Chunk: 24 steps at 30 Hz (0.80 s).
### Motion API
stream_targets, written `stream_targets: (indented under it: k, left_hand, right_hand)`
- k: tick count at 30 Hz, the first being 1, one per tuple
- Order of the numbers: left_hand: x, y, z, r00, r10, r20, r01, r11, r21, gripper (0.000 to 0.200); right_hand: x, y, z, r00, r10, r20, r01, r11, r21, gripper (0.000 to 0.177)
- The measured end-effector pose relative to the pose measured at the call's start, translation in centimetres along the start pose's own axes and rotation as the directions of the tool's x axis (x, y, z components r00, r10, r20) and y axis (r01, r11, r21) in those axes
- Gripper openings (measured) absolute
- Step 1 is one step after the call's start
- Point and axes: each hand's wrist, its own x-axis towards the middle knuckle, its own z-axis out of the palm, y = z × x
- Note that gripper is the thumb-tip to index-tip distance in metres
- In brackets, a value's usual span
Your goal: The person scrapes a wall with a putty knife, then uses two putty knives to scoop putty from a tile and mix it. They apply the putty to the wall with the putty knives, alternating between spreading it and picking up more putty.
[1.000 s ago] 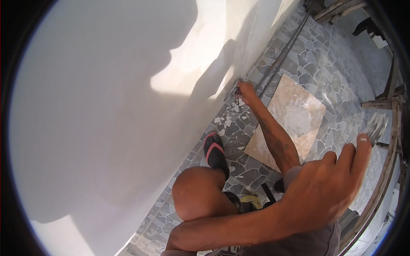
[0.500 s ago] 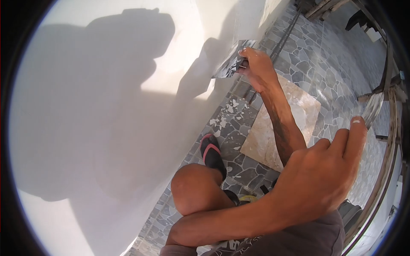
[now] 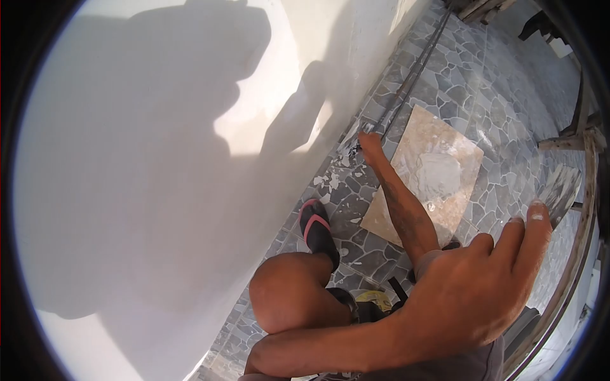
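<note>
My left hand (image 3: 476, 279) is large in the foreground at the right, its fingers closed on a putty-smeared metal blade (image 3: 562, 190) that sticks out past the fingertips. Further away, my right hand (image 3: 370, 146) is low at the foot of the wall, gripping a second smeared blade (image 3: 351, 145) among white flakes (image 3: 327, 182) on the stone floor. To the right of my right forearm lies a beige board (image 3: 400, 171) bearing a mound of white paste (image 3: 438, 174).
A pale wall (image 3: 190, 190) with shadows fills the left side. My foot in a pink-strapped sandal (image 3: 316, 222) stands by its base. Long dark rods (image 3: 416, 73) run along the floor. Wooden framing (image 3: 565, 143) edges the right side, and a yellowish object (image 3: 375, 297) sits below my knee.
My right hand has moved down and away from in front of the wall to the floor edge with its blade. The paste mound shows more fully. My left hand has shifted slightly down.
</note>
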Motion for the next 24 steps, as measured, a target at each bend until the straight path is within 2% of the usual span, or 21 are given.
stream_targets:
  k: [2,4,6,8,10,11,13,15,18,21,24]
  left_hand:
    - [0.1,-0.3,-0.2,1.0,-0.009,0.012,0.009,1.0,-0.009,0.058]
    - [0.2,-0.6,-0.4,1.0,-0.012,0.02,0.012,1.0,0.005,0.058]
    - [0.3,-0.8,-0.6,1.0,-0.013,0.02,0.013,1.0,0.022,0.058]
    - [0.5,-1.0,-0.8,1.0,-0.013,0.013,0.012,0.999,0.039,0.058]
    - [0.5,-1.1,-0.9,1.0,-0.019,0.001,0.019,0.999,0.034,0.059]
    - [0.5,-1.2,-0.8,1.0,-0.022,-0.004,0.022,0.999,0.031,0.059]
    - [0.5,-1.3,-0.7,1.0,-0.025,-0.015,0.025,0.999,0.028,0.059]
    - [0.4,-1.3,-0.7,0.999,-0.024,-0.023,0.025,0.999,0.037,0.059]
    - [0.3,-1.2,-0.8,0.999,-0.018,-0.031,0.02,0.998,0.06,0.06]
    - [0.3,-1.3,-0.9,0.999,-0.018,-0.034,0.02,0.999,0.051,0.059]
    - [0.3,-1.2,-0.9,0.999,-0.028,-0.021,0.029,0.999,0.025,0.059]
  right_hand:
    - [2.4,3.0,-0.2,0.981,-0.183,0.061,0.189,0.976,-0.108,0.027]
    - [2.9,2.7,0.3,0.983,-0.177,0.051,0.181,0.979,-0.091,0.03]
    - [3.4,1.8,1.0,0.999,0.025,-0.022,-0.023,0.998,0.053,0.031]
    - [8.8,6.5,-0.4,0.979,-0.18,0.093,0.196,0.958,-0.21,0.032]
    - [8.2,6.0,-0.2,0.947,-0.269,0.178,0.314,0.896,-0.313,0.033]
    - [7.8,5.7,-0.4,0.944,-0.273,0.185,0.319,0.899,-0.301,0.033]
    - [5.3,2.6,0.8,0.979,-0.17,0.115,0.188,0.967,-0.172,0.033]
    - [4.4,0.7,2.2,0.997,0.08,0.008,-0.081,0.992,0.093,0.032]
    - [4.0,-0.7,2.8,0.997,0.077,0.032,-0.076,0.997,-0.012,0.033]
    - [2.7,-2.0,3.1,0.998,0.047,0.039,-0.046,0.998,-0.031,0.033]
    - [2.1,-3.4,2.7,0.988,0.01,0.153,-0.01,1.0,0.001,0.033]
